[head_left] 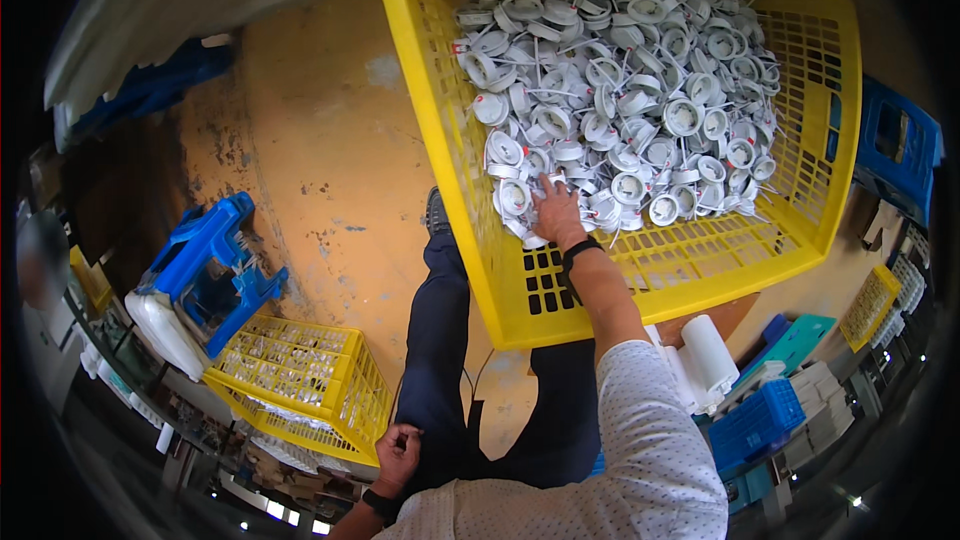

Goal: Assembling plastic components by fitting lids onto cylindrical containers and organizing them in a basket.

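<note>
Fingers of right hand (556,208) spread, pressing on white round light fittings (620,90) at near-left edge of the heap, too many to count, wired, filling big yellow crate (520,290); left hand (397,452) curled shut by thigh; second yellow crate (300,380) left, one blue stool (215,265)

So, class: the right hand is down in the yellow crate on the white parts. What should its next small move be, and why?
Probably close the fingers on one part and lift it. The right hand lies flat on the near edge of the white parts piled in the yellow crate, with nothing visibly gripped. The left hand is curled by the leg, well away.
</note>
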{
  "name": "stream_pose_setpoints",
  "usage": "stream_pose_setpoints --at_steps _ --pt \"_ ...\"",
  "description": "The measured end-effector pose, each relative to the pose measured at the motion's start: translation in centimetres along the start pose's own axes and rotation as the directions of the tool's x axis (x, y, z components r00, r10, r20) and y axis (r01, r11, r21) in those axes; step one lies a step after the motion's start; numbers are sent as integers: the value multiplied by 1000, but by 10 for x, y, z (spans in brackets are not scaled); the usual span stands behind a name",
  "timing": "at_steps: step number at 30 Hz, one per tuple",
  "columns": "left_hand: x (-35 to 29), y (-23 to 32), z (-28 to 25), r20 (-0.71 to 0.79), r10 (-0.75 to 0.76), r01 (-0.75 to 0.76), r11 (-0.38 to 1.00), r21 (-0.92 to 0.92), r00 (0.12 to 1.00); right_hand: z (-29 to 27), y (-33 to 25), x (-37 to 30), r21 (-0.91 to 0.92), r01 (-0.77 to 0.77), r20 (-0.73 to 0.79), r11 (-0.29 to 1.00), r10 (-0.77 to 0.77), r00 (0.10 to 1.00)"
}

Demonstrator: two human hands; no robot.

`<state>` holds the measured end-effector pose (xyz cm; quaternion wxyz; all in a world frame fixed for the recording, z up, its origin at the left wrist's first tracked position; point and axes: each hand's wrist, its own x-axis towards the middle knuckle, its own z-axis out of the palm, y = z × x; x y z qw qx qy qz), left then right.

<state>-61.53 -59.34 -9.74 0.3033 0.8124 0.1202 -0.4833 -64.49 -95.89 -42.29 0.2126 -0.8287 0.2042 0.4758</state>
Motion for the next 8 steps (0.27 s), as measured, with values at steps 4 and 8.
stream_pose_setpoints --at_steps 4,8 --pt "3 4 0 13 -39 39 999 -4 999 22 2 18 -64 64 -148 996 -73 986" --pt "4 9 2 12 -55 56 998 -13 998 34 17 19 5 63 -99 998 -63 993"
